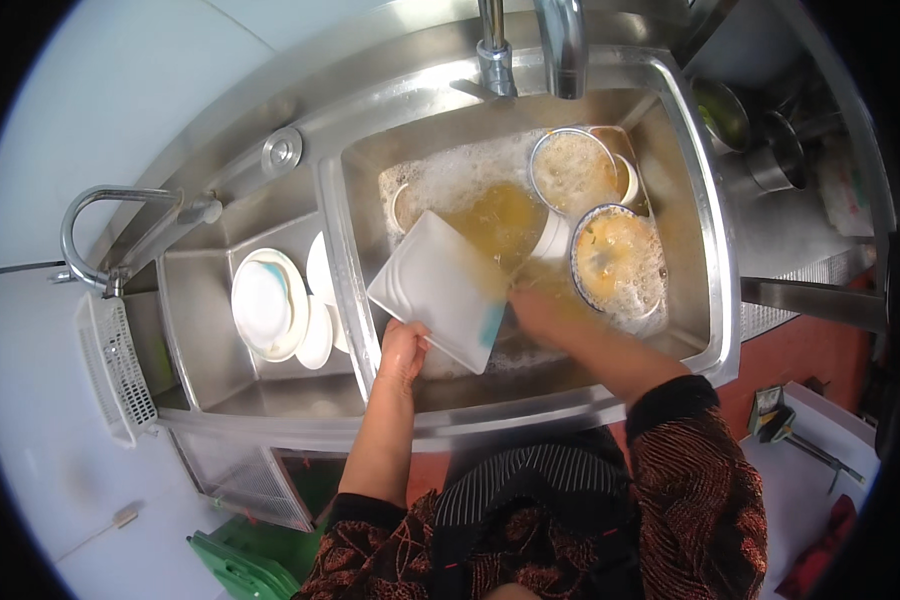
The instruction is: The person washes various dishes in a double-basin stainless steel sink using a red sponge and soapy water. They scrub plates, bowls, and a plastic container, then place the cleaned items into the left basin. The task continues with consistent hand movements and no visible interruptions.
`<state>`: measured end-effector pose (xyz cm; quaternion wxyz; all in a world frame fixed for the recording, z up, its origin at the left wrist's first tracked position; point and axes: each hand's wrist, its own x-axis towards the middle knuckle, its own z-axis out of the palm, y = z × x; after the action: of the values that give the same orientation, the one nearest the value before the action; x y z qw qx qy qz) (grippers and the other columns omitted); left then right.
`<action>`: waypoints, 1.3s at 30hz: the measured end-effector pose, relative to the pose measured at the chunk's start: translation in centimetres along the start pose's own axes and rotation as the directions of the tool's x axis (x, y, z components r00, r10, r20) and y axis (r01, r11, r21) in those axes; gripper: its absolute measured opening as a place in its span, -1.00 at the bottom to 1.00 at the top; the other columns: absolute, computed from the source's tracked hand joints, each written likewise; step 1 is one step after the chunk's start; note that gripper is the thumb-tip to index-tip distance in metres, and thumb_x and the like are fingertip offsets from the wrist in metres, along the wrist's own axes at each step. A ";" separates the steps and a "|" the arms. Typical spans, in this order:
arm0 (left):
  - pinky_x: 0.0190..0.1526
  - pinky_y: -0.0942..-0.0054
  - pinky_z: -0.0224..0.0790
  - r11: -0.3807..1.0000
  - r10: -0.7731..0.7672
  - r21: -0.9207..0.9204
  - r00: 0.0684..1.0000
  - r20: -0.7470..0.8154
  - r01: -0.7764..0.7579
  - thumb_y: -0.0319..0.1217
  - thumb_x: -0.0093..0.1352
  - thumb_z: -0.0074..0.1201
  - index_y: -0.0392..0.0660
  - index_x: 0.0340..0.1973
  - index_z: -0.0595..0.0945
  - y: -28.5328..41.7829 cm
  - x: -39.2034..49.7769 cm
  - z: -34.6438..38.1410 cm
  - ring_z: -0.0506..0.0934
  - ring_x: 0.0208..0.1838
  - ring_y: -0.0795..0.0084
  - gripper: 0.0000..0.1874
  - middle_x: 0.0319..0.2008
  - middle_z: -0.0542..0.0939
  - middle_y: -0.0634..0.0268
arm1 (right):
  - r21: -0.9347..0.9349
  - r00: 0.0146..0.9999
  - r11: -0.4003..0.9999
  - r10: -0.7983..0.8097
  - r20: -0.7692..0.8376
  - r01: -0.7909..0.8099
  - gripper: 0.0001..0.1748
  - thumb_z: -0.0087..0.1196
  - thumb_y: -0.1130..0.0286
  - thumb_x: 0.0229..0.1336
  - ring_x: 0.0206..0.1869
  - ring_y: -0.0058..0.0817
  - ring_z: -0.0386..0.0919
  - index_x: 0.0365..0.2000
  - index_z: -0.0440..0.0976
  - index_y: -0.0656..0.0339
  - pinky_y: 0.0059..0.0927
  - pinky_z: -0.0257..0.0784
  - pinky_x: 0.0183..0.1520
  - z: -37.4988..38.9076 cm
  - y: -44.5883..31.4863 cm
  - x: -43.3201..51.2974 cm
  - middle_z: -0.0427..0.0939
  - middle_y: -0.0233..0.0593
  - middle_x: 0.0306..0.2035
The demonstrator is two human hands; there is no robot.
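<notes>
My left hand (403, 349) grips the near left edge of a square white plate (431, 281) with a turquoise patch at one corner. The plate is tilted above the soapy water (495, 214) in the right basin of a stainless steel sink (722, 300). At the plate's right edge my right hand (536, 311) is blurred, and I cannot tell whether it holds anything. Two blue-rimmed bowls, one farther back (572, 171) and one nearer (616, 259), sit in the water to the right, full of cloudy, foamy liquid. Part of a white dish (551, 236) shows between them.
In the left basin (217, 390) several white plates (266, 304) lie stacked and overlapping. Chrome faucets rise behind the right basin (497, 64) and at the far left (90, 202). A white plastic basket (112, 367) hangs left. Metal pots (776, 150) stand right; a green bin (240, 562) is below.
</notes>
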<state>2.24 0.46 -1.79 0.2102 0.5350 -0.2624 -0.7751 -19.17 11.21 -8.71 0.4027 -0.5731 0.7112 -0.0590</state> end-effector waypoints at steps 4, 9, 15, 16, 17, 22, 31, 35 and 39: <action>-0.54 0.44 0.31 0.999 0.024 -0.036 0.999 -0.027 -0.025 -0.72 -0.02 -0.23 -0.35 -0.25 0.39 0.4 0.5 0.2 0.44 -0.52 0.35 -0.63 -0.45 0.47 0.18 | 0.213 0.940 0.956 0.251 -0.233 -0.202 -0.69 -0.07 0.36 -0.05 -0.18 -0.09 0.43 -0.24 0.40 0.24 -0.19 0.34 -0.17 -1.8 -1.2 4.5 0.42 0.10 -0.20; -0.27 0.24 0.43 0.999 0.006 -0.040 1.000 0.002 -0.006 -0.71 0.02 -0.23 -0.36 -0.21 0.39 -0.3 0.8 1.4 0.48 -0.23 0.20 -0.63 -0.30 0.47 0.11 | 0.571 0.937 0.800 0.032 -0.348 0.185 -0.64 -0.07 0.20 -0.03 -0.22 -0.11 0.45 -0.28 0.43 0.24 -0.21 0.31 -0.16 -2.2 -9.8 3.7 0.48 0.05 -0.32; -0.11 0.29 0.34 0.934 -0.115 -0.325 0.987 0.112 0.146 -0.34 0.17 -0.25 -0.24 -0.20 0.43 1.2 0.5 1.6 0.47 -0.16 0.19 -0.66 -0.23 0.50 0.08 | 0.332 0.898 0.889 -0.167 -0.407 0.316 -0.54 -0.05 0.15 -0.05 -0.22 -0.01 0.33 -0.19 0.31 0.27 -0.13 0.26 -0.17 -1.1 -13.4 -0.6 0.37 0.06 -0.28; -0.13 0.27 0.35 0.926 -0.126 -0.342 0.985 0.117 0.159 -0.32 0.16 -0.24 -0.22 -0.17 0.42 1.5 0.6 1.8 0.47 -0.17 0.19 -0.64 -0.24 0.50 0.08 | 0.257 0.928 0.927 -0.185 -0.323 0.274 -0.55 -0.04 0.17 -0.06 -0.24 0.00 0.31 -0.20 0.30 0.28 -0.10 0.25 -0.19 -0.8 -12.0 -1.8 0.35 0.07 -0.30; -0.14 0.24 0.36 0.929 -0.123 -0.343 0.990 0.065 0.137 -0.30 0.16 -0.24 -0.20 -0.15 0.41 1.7 0.6 1.9 0.48 -0.18 0.19 -0.62 -0.25 0.51 0.08 | 0.132 0.899 0.951 -0.212 -0.383 0.280 -0.57 -0.04 0.20 -0.08 -0.24 -0.01 0.32 -0.22 0.30 0.29 -0.10 0.26 -0.21 -0.4 -10.8 -2.6 0.35 0.06 -0.31; -0.17 0.24 0.35 0.981 -0.060 -0.174 0.992 0.115 0.080 -0.03 0.27 -0.27 -0.18 -0.06 0.34 2.7 1.6 3.0 0.49 -0.24 0.20 -0.49 -0.25 0.50 0.10 | -0.148 0.891 0.956 -0.291 -0.349 0.255 -0.65 -0.04 0.33 -0.14 -0.29 -0.15 0.36 -0.29 0.35 0.30 -0.17 0.29 -0.33 -1.8 -9.1 -2.1 0.38 -0.02 -0.40; 0.08 0.08 0.02 0.980 -0.118 0.126 0.961 -0.250 0.153 0.20 0.21 -0.25 -0.23 0.13 0.14 2.4 0.4 3.9 0.32 0.02 0.18 -0.18 0.04 0.32 0.10 | 0.939 0.930 0.342 0.352 -0.101 -0.027 -0.64 0.01 0.27 0.04 -0.41 -0.52 0.48 -0.23 0.42 0.35 -0.52 0.39 -0.35 -14.8 -4.4 -3.5 0.52 -0.20 -0.45; 0.09 0.27 0.16 0.917 0.075 -0.400 0.978 0.193 0.008 0.03 0.32 -0.30 -0.13 0.08 0.27 3.1 -1.4 3.9 0.32 0.09 0.25 -0.42 0.03 0.37 0.22 | 0.995 0.947 0.103 0.320 -0.036 0.003 -0.61 -0.01 0.21 0.07 -0.44 -0.57 0.46 -0.25 0.42 0.37 -0.55 0.37 -0.37 -12.1 -1.8 -2.2 0.51 -0.27 -0.47; 0.04 0.29 0.25 0.961 0.186 -0.238 0.964 0.190 -0.138 -0.25 0.32 -0.13 -0.26 0.04 0.29 4.0 -1.6 4.1 0.40 0.00 0.23 -0.54 -0.04 0.41 0.13 | 0.749 0.911 0.654 0.364 -0.192 -0.103 -0.64 -0.10 0.20 0.09 -0.41 -0.38 0.49 -0.28 0.43 0.30 -0.42 0.37 -0.31 -6.2 0.0 1.8 0.52 -0.16 -0.43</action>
<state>-0.92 -0.93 3.06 0.3030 0.3995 -0.2377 -0.8319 -23.16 7.33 -5.48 0.4768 -0.2511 0.7541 -0.3754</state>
